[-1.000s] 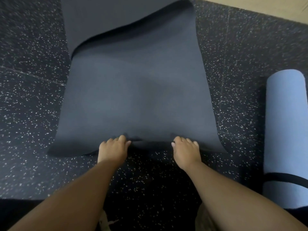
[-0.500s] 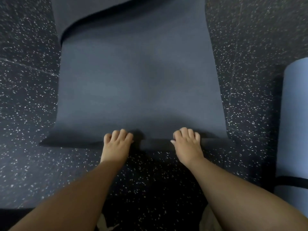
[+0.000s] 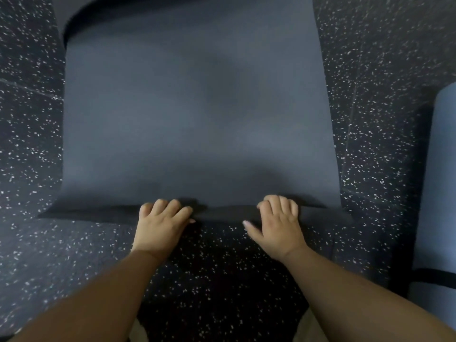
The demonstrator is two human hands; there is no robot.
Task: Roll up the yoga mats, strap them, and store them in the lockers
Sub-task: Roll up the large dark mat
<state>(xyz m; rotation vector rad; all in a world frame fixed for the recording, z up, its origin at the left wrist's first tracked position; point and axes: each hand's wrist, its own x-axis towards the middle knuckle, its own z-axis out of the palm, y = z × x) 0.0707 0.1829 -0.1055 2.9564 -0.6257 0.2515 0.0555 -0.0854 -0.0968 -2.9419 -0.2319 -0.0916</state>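
My arms reach forward, wrists low over the floor [image 3: 222, 280]. My left grip [image 3: 162, 223] and right grip [image 3: 278, 223] curl over the turned near edge of the mat [image 3: 197, 107], set apart so the first turn starts even. Beyond them the mat lies flat on the floor, its far end buckled

First fold of the mat is in

A second ago the near edge [image 3: 98, 214] of the dark mat [image 3: 197, 107] is just pinched up off the floor, now it's flipped over onto the mat as a narrow flat strip across the whole width. The left hand [image 3: 161, 223] and right hand [image 3: 278, 225] sit on top of that fold instead of gripping the lip, fingers curled over it, thumbs out. The rolled blue mat [image 3: 441, 181] sits further toward the right edge of the view.
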